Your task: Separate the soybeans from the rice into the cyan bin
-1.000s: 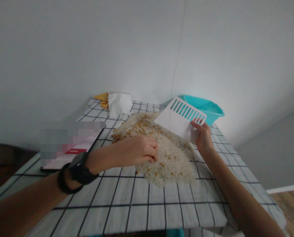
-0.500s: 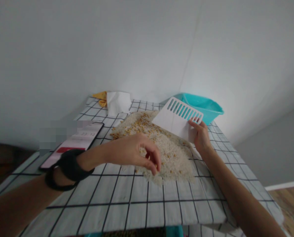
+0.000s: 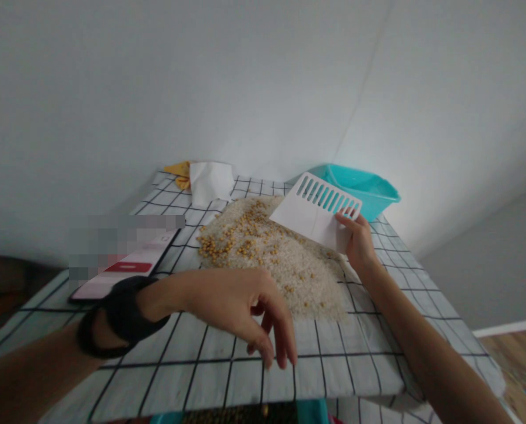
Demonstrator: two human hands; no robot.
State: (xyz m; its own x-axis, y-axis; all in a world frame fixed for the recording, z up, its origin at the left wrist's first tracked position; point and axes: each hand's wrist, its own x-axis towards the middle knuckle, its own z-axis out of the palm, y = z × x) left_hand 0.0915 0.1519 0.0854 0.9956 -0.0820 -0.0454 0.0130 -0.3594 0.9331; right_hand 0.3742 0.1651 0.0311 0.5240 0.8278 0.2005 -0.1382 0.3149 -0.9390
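Note:
A heap of white rice mixed with yellow beans (image 3: 267,256) lies on the checked tablecloth (image 3: 210,353). My left hand (image 3: 240,309) hangs over the table's near edge, fingers loose and pointing down, nothing in them; a single bean (image 3: 265,408) shows just below the edge. My right hand (image 3: 355,241) grips a white slotted scraper (image 3: 313,212), holding it tilted with its lower edge against the far right side of the heap. A black band sits on my left wrist.
A teal tub (image 3: 364,191) stands at the far right corner. White tissue (image 3: 210,181) and a yellow scrap (image 3: 181,172) lie at the back. A phone (image 3: 130,268) lies at the left. Something with beans sits below the near edge.
My left hand left the heap with a pinch of beans, came toward me past the table's near edge and opened. The scraper hand barely moved.

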